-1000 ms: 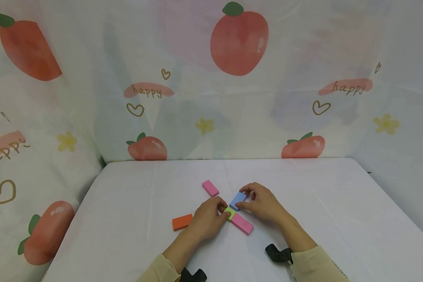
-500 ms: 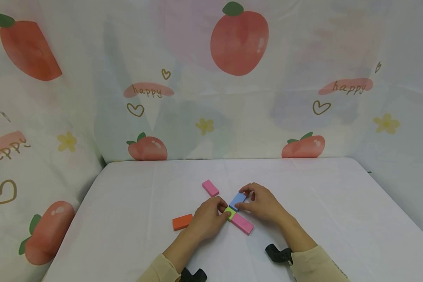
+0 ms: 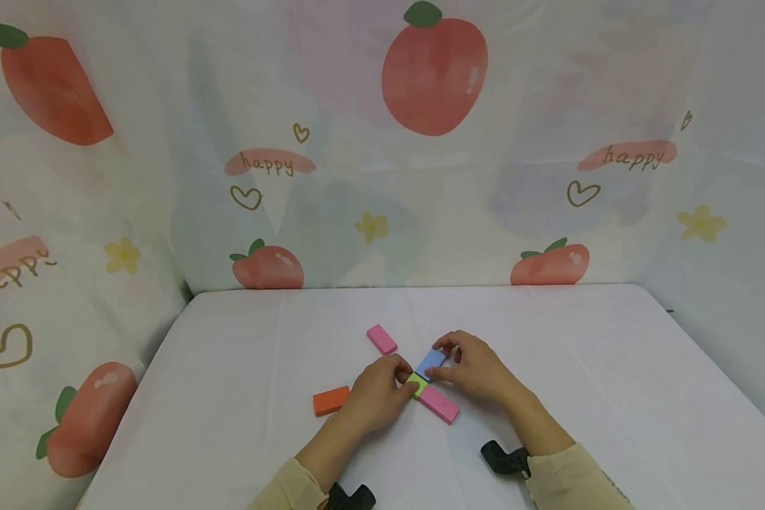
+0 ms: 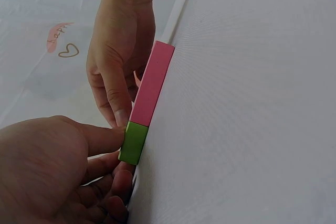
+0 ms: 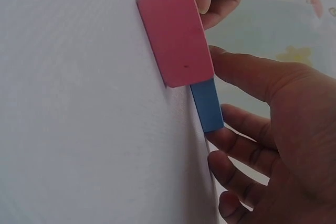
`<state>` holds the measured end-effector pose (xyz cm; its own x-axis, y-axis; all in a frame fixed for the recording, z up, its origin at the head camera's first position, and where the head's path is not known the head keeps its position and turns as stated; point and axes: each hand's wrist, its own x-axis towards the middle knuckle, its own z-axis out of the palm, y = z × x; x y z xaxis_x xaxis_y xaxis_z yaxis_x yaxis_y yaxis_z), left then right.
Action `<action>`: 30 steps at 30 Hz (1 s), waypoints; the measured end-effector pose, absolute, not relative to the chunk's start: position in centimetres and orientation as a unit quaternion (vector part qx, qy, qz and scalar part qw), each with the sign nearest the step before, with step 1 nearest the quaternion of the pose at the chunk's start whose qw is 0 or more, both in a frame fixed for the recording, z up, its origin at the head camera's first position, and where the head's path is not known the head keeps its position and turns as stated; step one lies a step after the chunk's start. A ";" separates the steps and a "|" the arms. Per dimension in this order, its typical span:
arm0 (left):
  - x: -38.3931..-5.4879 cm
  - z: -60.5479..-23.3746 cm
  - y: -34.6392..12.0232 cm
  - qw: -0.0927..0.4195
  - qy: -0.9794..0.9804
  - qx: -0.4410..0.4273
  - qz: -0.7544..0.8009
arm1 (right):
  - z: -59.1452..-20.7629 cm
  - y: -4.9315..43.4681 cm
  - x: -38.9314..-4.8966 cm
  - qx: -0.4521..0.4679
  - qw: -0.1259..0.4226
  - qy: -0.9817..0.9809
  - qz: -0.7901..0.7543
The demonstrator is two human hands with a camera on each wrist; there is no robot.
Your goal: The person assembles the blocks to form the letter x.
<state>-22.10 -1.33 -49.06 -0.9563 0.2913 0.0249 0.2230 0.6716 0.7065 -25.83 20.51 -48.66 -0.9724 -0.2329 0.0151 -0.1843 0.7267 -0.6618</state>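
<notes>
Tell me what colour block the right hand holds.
The block is blue, clearest in the head view.

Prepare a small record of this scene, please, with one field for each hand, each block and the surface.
Left hand: pinches the green block
Right hand: holds the blue block between thumb and fingers
Green block: joined end to end with the near pink block
Blue block: next to the green block
Near pink block: flat on the table
Far pink block: beyond the left hand
Orange block: left of the left hand
Table: white-topped
</notes>
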 end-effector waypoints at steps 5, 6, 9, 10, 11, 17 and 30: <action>-22.1 -49.1 -1.3 0.046 0.912 0.142 0.381 | -48.6 20.5 -25.8 -0.112 0.037 0.928 -0.352; -22.2 -49.1 -1.3 0.046 0.912 0.142 0.381 | -48.5 20.5 -25.8 -0.113 0.037 0.928 -0.352; -22.2 -49.1 -1.3 0.046 0.913 0.142 0.380 | -48.5 20.5 -25.8 -0.115 0.037 0.928 -0.353; -22.2 -49.1 -1.3 0.045 0.913 0.142 0.380 | -48.4 20.5 -25.8 -0.115 0.036 0.928 -0.353; -22.2 -49.1 -1.3 0.045 0.913 0.142 0.380 | -48.4 20.5 -25.8 -0.115 0.036 0.928 -0.353; -22.3 -49.1 -1.3 0.045 0.913 0.142 0.381 | -48.3 20.5 -25.8 -0.117 0.038 0.928 -0.352; -22.1 -49.2 -1.3 0.052 0.911 0.139 0.385 | -48.2 20.5 -25.7 -0.124 0.045 0.928 -0.348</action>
